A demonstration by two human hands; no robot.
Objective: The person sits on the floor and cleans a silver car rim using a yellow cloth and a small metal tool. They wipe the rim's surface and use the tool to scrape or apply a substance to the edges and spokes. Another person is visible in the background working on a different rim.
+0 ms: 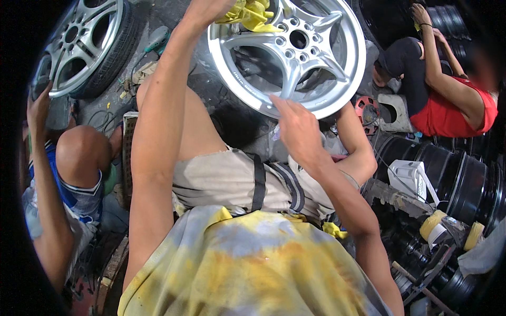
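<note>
A silver alloy wheel rim (345, 79) with broad spokes and a ring of bolt holes is in front of me at the upper middle. My left hand (213, 9), partly cut off by the top edge, is closed on a crumpled yellow cloth (253, 16) that lies against the rim's upper left. At the rim's near edge, my right hand (299, 126) grips the lip, its index finger stretched over the silver face. The thumb of that hand is hidden.
Left of me, a co-worker's hand (39, 105) is at another silver wheel (71, 34) with a tyre. A second person in a red top (453, 113) sits at far right by dark rims. Black rims (443, 174), a white container (408, 179) and a red reel (367, 110) lie right.
</note>
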